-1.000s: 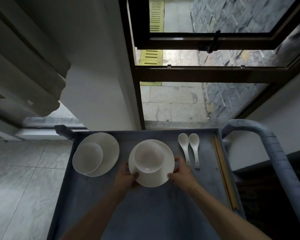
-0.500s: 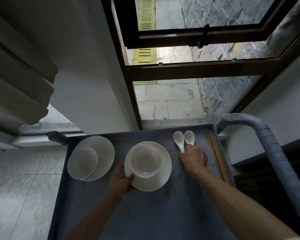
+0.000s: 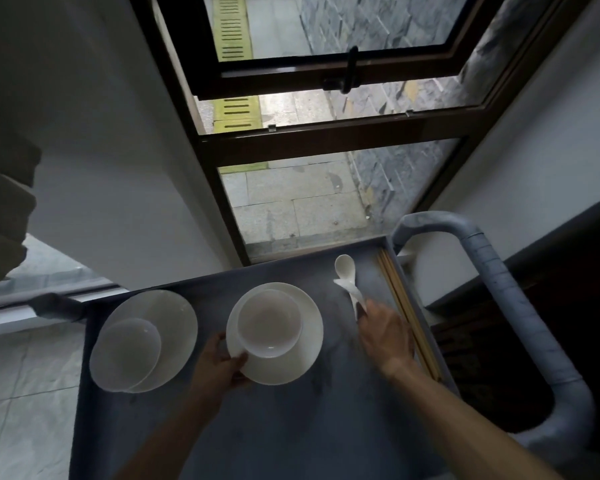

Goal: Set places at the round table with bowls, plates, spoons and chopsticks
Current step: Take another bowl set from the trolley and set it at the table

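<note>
Grey cart top [image 3: 291, 427] stands below a window [image 3: 326, 133]. Left hand [image 3: 219, 367] pinches the near-left rim of a plate [image 3: 305, 344] carrying a bowl [image 3: 269, 322]. Right hand [image 3: 385, 336], blurred, grips a spoon [image 3: 350, 289] near the cart's far-right corner, beside another spoon [image 3: 344, 264] and chopsticks [image 3: 404, 306] along the right edge.

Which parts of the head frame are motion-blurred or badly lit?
Head view: the right hand and the spoon it is lifting are smeared by motion; the left hand on the plate is sharp. The cart tray is dim and backlit by the window; wide-angle distortion bends the frame edges.
</note>
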### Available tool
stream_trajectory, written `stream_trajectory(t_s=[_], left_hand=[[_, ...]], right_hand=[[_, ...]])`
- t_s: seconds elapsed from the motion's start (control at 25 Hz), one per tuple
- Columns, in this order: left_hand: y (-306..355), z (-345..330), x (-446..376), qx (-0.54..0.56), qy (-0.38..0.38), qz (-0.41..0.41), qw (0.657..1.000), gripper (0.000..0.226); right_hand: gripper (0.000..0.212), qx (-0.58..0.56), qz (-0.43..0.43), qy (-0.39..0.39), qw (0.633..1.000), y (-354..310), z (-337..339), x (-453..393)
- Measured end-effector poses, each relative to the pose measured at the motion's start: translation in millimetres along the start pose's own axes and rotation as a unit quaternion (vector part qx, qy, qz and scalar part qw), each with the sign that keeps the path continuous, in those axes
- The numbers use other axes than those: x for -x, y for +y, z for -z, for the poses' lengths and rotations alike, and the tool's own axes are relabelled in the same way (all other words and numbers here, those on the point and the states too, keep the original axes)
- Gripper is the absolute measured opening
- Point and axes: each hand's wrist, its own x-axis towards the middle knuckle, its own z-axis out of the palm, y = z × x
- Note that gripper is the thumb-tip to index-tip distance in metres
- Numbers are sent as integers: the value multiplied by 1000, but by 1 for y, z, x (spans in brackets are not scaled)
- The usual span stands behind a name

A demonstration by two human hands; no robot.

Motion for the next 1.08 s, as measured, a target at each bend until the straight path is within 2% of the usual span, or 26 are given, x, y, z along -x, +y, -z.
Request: stream_trajectory(t_s=[0.16,0.36,0.68,0.8,0.92,1.08], left_hand=[[6,-3,-3,-12,-18,-14,1000,39],[6,-1,-4,-17,-25,-10,999,38],[8,5,-1,-22,-39,-13,999,42],[10,4,1,-27,-47,-16,998,40],[11,4,-1,-30,-46,-18,998,42],[10,3,0,-32,-41,-16,999,45]], right_hand=[[35,7,-66,28,997,35,1,13],[43,72,-113,-4,991,56,-5,16],[46,64,-114,10,991,59,-15,21],[36,57,-127,21,990,61,-13,17],[23,73,-127,8,989,58,-9,11],[29,126,-109,-42,985,49,0,-7]])
